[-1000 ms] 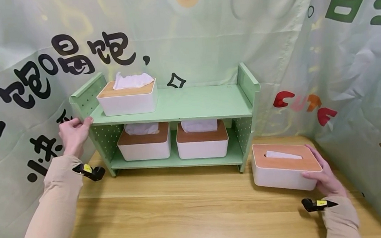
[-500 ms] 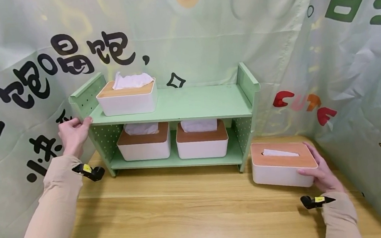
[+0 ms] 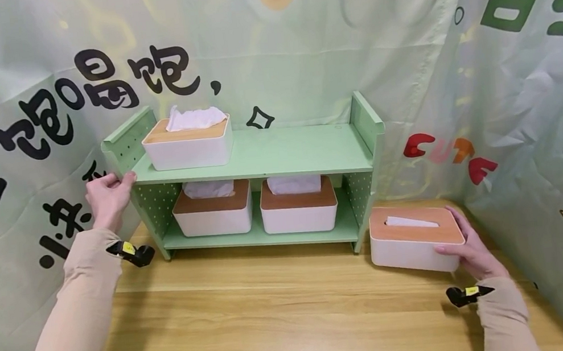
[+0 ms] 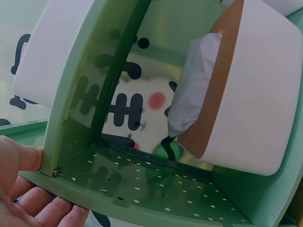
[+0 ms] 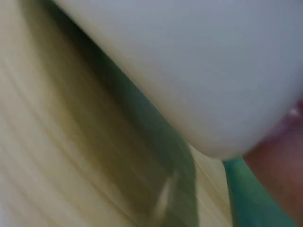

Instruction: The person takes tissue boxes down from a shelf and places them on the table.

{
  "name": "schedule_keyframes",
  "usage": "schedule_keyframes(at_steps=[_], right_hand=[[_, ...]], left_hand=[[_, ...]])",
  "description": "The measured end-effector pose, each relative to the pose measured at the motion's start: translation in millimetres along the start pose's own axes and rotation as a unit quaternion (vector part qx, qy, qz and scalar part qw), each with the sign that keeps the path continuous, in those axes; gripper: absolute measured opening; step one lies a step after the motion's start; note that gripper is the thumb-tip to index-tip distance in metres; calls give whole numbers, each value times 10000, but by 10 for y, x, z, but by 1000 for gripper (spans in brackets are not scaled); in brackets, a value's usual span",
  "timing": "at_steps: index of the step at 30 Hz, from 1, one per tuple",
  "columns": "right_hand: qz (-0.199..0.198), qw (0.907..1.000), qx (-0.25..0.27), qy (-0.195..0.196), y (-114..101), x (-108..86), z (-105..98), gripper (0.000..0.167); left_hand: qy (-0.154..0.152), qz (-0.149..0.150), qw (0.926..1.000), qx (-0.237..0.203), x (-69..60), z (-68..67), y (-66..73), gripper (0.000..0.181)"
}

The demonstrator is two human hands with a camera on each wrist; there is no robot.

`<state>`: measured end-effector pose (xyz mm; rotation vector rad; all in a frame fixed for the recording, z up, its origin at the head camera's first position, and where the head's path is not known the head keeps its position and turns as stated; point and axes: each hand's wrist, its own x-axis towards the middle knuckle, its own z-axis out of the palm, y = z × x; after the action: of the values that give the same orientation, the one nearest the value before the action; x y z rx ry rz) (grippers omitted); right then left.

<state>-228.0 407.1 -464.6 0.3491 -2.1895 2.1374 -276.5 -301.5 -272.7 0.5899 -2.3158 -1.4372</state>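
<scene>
Holds a white tissue box (image 3: 412,243) with a wood-coloured lid in the right hand (image 3: 477,255), grip clamped around its right end, at the right of the bench (image 3: 275,308) and near the green shelf (image 3: 304,150). Cannot tell if resting or slightly lifted. Has shifted it a little left and back over the last second, so probably still adjusting its place. Keeps the left hand (image 3: 110,199) clamped on the shelf's left edge, likely steadying it.
</scene>
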Motion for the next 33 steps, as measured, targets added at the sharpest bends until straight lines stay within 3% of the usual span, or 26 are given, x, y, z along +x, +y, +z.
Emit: schedule_keyframes(at_steps=[9, 16, 33], right_hand=[[210, 9979, -580, -202, -86, 13, -3, 105], [510, 9886, -1393, -237, -98, 89, -33, 110], [731, 9801, -1742, -619, -74, 133, -156, 118]], left_hand=[[-53, -9, 10000, -26, 18, -4, -2, 56], [-35, -41, 10000, -22, 7, -5, 0, 56], [51, 10, 10000, -55, 11, 2, -6, 54]])
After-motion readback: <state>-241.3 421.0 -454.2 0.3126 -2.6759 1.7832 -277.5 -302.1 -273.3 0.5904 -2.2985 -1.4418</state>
